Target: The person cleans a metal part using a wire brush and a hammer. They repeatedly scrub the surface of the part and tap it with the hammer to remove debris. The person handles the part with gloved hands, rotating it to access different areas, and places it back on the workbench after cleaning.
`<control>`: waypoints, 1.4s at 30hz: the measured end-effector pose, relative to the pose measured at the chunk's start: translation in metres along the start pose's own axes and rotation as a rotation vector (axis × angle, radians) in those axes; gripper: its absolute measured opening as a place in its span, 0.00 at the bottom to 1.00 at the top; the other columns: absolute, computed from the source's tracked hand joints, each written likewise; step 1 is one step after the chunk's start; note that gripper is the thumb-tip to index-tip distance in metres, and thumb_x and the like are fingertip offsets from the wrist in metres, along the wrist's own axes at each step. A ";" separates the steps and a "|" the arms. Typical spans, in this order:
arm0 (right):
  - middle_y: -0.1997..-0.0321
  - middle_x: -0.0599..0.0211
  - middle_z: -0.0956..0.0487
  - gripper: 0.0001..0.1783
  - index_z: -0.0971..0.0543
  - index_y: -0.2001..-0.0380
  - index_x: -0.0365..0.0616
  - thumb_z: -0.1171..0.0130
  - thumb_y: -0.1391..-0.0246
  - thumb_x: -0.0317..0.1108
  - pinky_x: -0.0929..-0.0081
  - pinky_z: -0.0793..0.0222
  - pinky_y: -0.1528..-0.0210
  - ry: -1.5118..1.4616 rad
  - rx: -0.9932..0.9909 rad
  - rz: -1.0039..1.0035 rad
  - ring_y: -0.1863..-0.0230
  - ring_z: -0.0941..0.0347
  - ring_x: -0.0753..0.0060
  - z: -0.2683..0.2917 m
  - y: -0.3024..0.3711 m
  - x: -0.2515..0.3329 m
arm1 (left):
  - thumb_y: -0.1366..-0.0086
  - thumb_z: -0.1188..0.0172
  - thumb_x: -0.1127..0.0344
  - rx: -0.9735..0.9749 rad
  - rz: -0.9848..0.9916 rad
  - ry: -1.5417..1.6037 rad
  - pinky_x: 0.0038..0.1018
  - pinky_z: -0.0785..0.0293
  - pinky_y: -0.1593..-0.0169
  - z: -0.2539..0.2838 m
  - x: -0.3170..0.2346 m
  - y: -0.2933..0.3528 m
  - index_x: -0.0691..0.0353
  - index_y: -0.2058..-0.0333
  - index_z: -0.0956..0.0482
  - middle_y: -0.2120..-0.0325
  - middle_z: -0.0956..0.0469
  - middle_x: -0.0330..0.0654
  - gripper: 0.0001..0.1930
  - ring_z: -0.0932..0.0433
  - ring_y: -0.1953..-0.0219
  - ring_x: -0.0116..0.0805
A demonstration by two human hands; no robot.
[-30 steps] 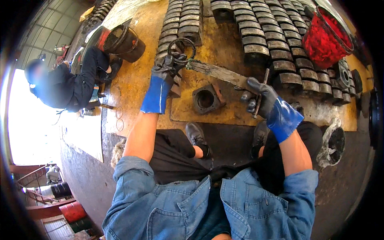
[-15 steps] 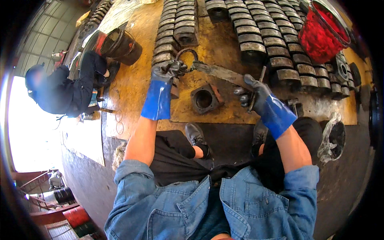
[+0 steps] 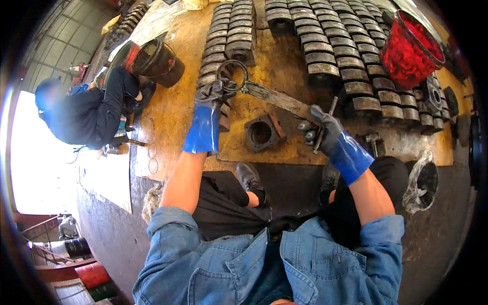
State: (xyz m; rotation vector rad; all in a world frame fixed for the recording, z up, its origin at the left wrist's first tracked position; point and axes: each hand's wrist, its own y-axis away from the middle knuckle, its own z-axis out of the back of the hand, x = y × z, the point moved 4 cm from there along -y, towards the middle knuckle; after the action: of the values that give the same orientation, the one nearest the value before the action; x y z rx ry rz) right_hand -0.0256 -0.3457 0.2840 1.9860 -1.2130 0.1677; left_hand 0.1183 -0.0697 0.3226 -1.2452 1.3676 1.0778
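Note:
My left hand [image 3: 210, 96], in a grey and blue rubber glove, is closed on the lower side of a dark ring [image 3: 245, 72] held above the boards. My right hand [image 3: 331, 133], gloved alike, grips a flat wooden stick [image 3: 282, 98] smeared with dark grease. A thin metal rod [image 3: 333, 104] is in that same hand, standing across the stick. The stick's far end meets, or nearly meets, the ring's right edge; I cannot tell which. Below the stick lies a square metal block [image 3: 260, 133] with a round bore, apart from both hands.
Long rows of metal blocks [image 3: 351, 62] stand ahead, with another double row [image 3: 240, 38] left of them. A red-smeared bucket [image 3: 406, 56] stands far right, a dark bucket [image 3: 161, 63] far left. A person in dark clothes [image 3: 91, 112] sits at the left. Thin rings [image 3: 152, 165] lie near the board's edge.
The ring has tilted and risen slightly, showing a rounder opening. Both hands and the stick have shifted only a little.

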 end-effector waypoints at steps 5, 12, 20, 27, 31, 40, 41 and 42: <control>0.73 0.60 0.25 0.21 0.27 0.53 0.48 0.47 0.42 0.51 0.72 0.43 0.81 -0.043 -0.029 -0.012 0.83 0.37 0.71 -0.006 0.003 -0.002 | 0.35 0.44 0.59 0.030 -0.043 0.004 0.28 0.25 0.70 0.013 0.006 -0.010 0.61 0.57 0.22 0.65 0.20 0.41 0.13 0.21 0.67 0.31; 0.72 0.60 0.24 0.18 0.28 0.52 0.49 0.50 0.40 0.48 0.71 0.40 0.79 -0.145 -0.003 -0.027 0.82 0.36 0.71 0.001 -0.001 -0.002 | 0.35 0.43 0.60 0.045 -0.009 -0.036 0.29 0.25 0.69 0.008 0.003 -0.001 0.61 0.57 0.22 0.64 0.20 0.41 0.13 0.22 0.67 0.31; 0.73 0.59 0.23 0.18 0.27 0.54 0.48 0.50 0.40 0.48 0.72 0.39 0.80 -0.055 -0.061 0.032 0.83 0.36 0.71 -0.004 0.006 -0.001 | 0.36 0.42 0.60 0.070 -0.019 -0.043 0.29 0.24 0.68 0.004 0.007 -0.006 0.61 0.57 0.22 0.64 0.20 0.41 0.13 0.22 0.66 0.31; 0.73 0.60 0.25 0.21 0.27 0.54 0.46 0.48 0.41 0.50 0.73 0.42 0.80 -0.093 -0.018 -0.073 0.82 0.38 0.73 -0.001 0.000 -0.007 | 0.36 0.42 0.61 0.091 -0.014 -0.055 0.29 0.24 0.67 0.004 0.011 -0.010 0.61 0.57 0.22 0.64 0.21 0.40 0.13 0.22 0.66 0.31; 0.74 0.62 0.26 0.20 0.27 0.54 0.46 0.49 0.41 0.49 0.73 0.42 0.80 -0.101 -0.036 -0.071 0.83 0.38 0.73 -0.008 0.004 -0.007 | 0.36 0.42 0.61 0.100 -0.014 -0.059 0.30 0.24 0.66 0.006 0.011 -0.012 0.61 0.57 0.22 0.64 0.21 0.40 0.13 0.22 0.65 0.31; 0.70 0.57 0.22 0.20 0.28 0.52 0.49 0.49 0.41 0.49 0.72 0.38 0.79 -0.113 -0.037 -0.020 0.82 0.32 0.69 0.002 0.003 -0.008 | 0.37 0.41 0.61 0.145 -0.011 -0.091 0.30 0.24 0.64 0.004 0.011 -0.018 0.61 0.57 0.22 0.63 0.21 0.40 0.13 0.22 0.65 0.31; 0.70 0.57 0.22 0.20 0.28 0.52 0.49 0.49 0.41 0.49 0.72 0.38 0.79 -0.112 -0.036 -0.021 0.82 0.32 0.69 0.001 0.003 -0.007 | 0.37 0.41 0.61 0.148 -0.007 -0.098 0.30 0.24 0.64 0.005 0.011 -0.019 0.61 0.57 0.22 0.63 0.21 0.39 0.13 0.22 0.65 0.31; 0.71 0.57 0.22 0.20 0.28 0.52 0.49 0.49 0.41 0.49 0.72 0.37 0.79 -0.139 -0.039 -0.031 0.82 0.33 0.70 -0.001 0.005 -0.006 | 0.37 0.41 0.61 0.156 -0.007 -0.105 0.30 0.24 0.64 0.006 0.012 -0.019 0.61 0.57 0.22 0.63 0.21 0.39 0.13 0.22 0.65 0.31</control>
State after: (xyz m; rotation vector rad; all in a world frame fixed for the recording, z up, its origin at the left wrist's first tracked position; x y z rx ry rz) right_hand -0.0326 -0.3422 0.2846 2.0090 -1.2619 -0.0095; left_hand 0.1377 -0.0668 0.3102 -1.0649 1.3394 0.9982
